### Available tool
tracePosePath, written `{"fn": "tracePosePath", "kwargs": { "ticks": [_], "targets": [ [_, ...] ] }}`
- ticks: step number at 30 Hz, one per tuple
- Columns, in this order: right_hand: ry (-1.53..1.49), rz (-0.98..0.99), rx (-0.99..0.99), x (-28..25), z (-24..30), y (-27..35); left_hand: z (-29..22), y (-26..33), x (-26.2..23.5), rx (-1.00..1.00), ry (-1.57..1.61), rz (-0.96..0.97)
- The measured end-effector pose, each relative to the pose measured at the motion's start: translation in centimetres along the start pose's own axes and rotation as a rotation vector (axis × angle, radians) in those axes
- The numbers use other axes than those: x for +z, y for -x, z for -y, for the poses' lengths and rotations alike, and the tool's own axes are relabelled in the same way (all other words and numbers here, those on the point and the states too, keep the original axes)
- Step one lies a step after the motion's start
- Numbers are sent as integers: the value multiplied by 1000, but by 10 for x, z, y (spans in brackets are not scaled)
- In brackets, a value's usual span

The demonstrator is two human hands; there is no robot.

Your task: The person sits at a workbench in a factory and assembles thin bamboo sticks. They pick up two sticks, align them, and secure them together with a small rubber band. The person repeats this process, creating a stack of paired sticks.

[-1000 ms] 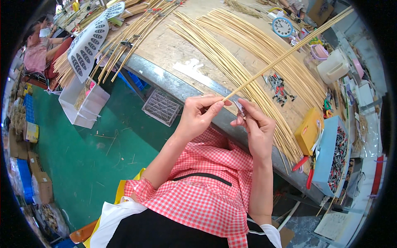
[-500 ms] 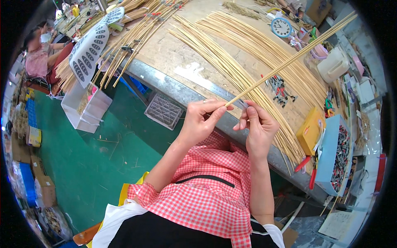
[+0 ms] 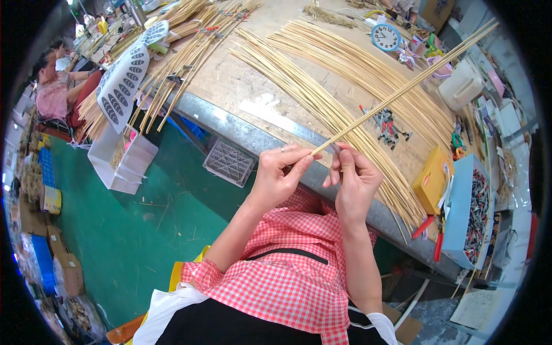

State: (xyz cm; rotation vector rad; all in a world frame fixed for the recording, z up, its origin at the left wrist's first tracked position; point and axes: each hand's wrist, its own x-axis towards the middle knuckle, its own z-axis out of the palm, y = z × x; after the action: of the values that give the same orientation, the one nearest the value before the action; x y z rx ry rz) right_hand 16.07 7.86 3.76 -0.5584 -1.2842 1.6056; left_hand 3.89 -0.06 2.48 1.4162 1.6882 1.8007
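My left hand point(image 3: 280, 173) is closed, pinching the near end of a few long, thin straw-coloured sticks point(image 3: 397, 92) between thumb and forefinger. They lie close together and slant up to the far right, above the table. Just right of that end, my right hand point(image 3: 357, 179) is closed in a pinch on a small grey blade-like piece point(image 3: 335, 148), mostly hidden by the fingers. Beneath the held sticks, a bundle of similar sticks point(image 3: 322, 100) rests on the table, with a metal ruler point(image 3: 287, 123) beside it.
Another stick bundle point(image 3: 356, 60) lies farther back. Small clamps point(image 3: 392, 126), a yellow box point(image 3: 432, 179), red-handled pliers point(image 3: 424, 226) and a blue bin of clamps point(image 3: 459, 230) are at right. Clamped sticks point(image 3: 184, 69) overhang the table's left edge point(image 3: 224, 123). Another person point(image 3: 54, 98) sits far left.
The view has shifted slightly. Both hands keep their pinches, and the right fingers sit a little closer to the sticks' near end.
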Motion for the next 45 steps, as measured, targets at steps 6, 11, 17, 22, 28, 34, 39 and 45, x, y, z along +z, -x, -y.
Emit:
{"fn": "tracePosePath", "kwargs": {
  "ticks": [6, 11, 17, 22, 28, 34, 39, 45],
  "targets": [
    [58, -5, 11, 3, 1, 0, -2, -1, -2, -32, 19, 7],
    [285, 39, 21, -6, 11, 3, 10, 3, -2, 14, 63, 18],
    [269, 7, -233, -19, 29, -3, 2, 1, -12, -115, 274, 282],
    [77, 17, -194, -40, 39, 2, 11, 3, -13, -30, 345, 504],
    [-73, 80, -193, -47, 42, 6, 5, 0, -15, -31, 362, 586],
    [-3, 71, -215, -37, 39, 10, 4, 1, -22, -166, 371, 615],
    [154, 44, -99, -15, 25, 23, -14, -1, -32, 140, 148, 293],
    [240, 128, -151, 5, -28, 44, -46, 6, -30, 293, 31, 157]
  ]
}}
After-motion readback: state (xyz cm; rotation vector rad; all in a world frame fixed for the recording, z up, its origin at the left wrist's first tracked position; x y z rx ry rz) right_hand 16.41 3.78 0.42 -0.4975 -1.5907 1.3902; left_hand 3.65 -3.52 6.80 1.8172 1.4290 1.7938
